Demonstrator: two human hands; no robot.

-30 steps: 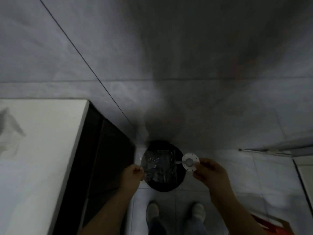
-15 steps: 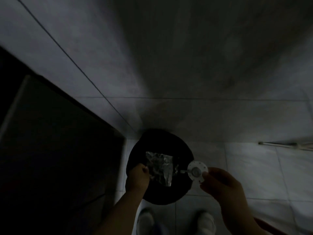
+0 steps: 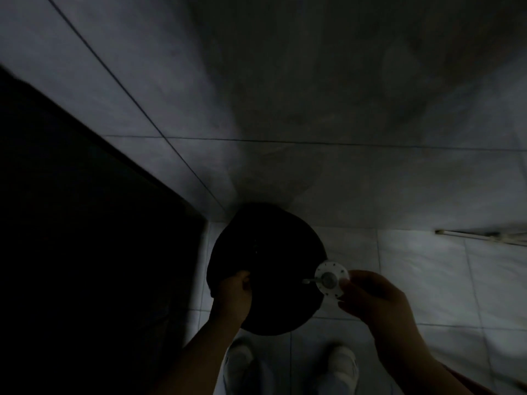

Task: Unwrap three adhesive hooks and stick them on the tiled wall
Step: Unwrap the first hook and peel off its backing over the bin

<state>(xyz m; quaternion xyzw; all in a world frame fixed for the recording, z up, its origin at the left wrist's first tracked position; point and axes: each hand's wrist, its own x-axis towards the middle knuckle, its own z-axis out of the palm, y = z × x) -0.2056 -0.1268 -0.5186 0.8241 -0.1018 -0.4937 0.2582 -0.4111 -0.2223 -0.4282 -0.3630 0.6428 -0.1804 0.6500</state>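
Observation:
My right hand (image 3: 373,297) pinches a round white adhesive hook (image 3: 330,278) by its right edge; a small metal peg sticks out of the disc's middle toward the left. My left hand (image 3: 233,295) hovers over the left side of a round black bin (image 3: 273,252) on the floor, fingers curled, with no wrapper visible in it. The clear wrapper is out of sight in the dark bin. The grey tiled wall (image 3: 313,95) rises beyond the bin.
A dark cabinet (image 3: 85,223) fills the left side. White floor tiles (image 3: 427,280) spread to the right, with a thin metal strip (image 3: 479,236) at the wall's foot. My two white shoes (image 3: 340,363) stand below the bin. The scene is very dim.
The crinkled clear wrapper that my left hand held over the bin is no longer visible; the hand now shows nothing in it. The view has tilted down and darkened. The hook stays in my right hand.

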